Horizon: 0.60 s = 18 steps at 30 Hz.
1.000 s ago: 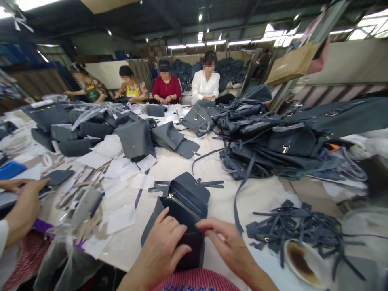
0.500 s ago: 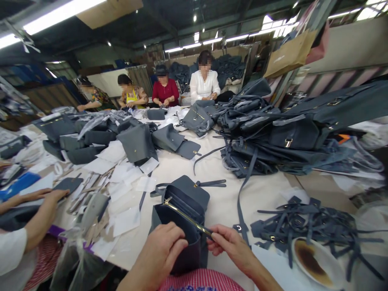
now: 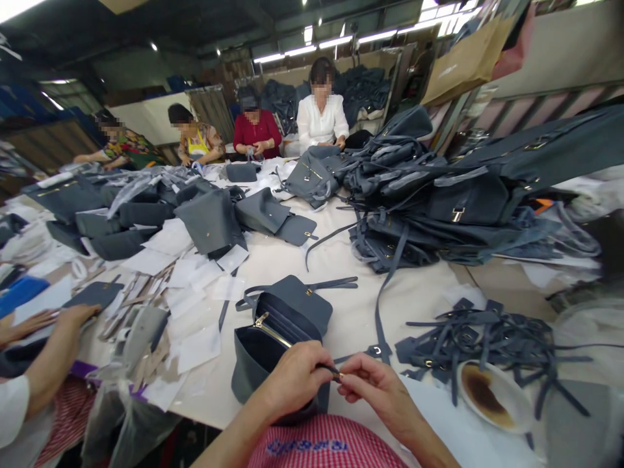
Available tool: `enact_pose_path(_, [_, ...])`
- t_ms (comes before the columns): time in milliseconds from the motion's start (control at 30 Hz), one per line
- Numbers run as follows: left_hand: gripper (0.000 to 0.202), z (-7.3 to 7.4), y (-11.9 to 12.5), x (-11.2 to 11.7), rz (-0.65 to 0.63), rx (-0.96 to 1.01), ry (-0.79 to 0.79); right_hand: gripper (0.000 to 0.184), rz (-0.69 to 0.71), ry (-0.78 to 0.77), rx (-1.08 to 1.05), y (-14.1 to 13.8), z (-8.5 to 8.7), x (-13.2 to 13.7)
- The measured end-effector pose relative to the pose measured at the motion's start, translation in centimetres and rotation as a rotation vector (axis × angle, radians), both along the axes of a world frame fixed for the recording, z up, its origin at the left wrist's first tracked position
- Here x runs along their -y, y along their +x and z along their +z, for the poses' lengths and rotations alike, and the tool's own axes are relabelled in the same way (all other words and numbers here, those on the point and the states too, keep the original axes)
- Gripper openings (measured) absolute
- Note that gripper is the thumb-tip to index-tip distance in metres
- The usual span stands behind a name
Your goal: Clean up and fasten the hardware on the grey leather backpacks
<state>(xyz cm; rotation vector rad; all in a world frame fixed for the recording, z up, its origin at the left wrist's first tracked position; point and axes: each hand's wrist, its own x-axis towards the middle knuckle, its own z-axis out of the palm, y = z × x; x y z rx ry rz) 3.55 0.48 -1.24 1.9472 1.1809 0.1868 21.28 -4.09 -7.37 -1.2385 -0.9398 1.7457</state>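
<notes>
The left hand [image 3: 298, 374] curls with its back upward, thumb and fingers closed in a pinch at the grip. Just beside it, the right hand [image 3: 374, 385] points inward, thumb and fingertips bunched together. From the grip, the left forearm [image 3: 238, 426] and right forearm [image 3: 423, 424], both bare, slant outward and back toward the body.

Piled bags [image 3: 475, 201] and co-workers [image 3: 319, 122] mark a workshop.

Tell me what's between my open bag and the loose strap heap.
In the head view, a strap with a metal buckle lies on the table, just beyond your right hand.
</notes>
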Motion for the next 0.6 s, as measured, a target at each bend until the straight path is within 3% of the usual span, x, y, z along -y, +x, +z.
enact_pose_path(133, [0.014, -0.8, -0.2, 0.6, 0.07, 0.068, 0.024, 0.037, 0.042, -0.064, -0.025, 0.2, 0.4, -0.3])
enact_pose_path(300, [0.016, -1.8, -0.2, 1.8, 0.125, 0.138, 0.085, 0.033, 0.16, 0.008, 0.084, 0.1, 0.9, -0.8])
enact_pose_path(500, [0.014, -2.4, 0.5, 2.3, 0.33, 0.152, 0.027, 0.021, 0.133, 0.544, 0.667, -0.9, -0.1, -0.3])
enact_pose_path(600, [0.014, -2.7, 0.6, 1.9, 0.454, 0.26, -0.131, 0.019, 0.086, 0.658, 0.862, -0.4, -1.9, 0.5])
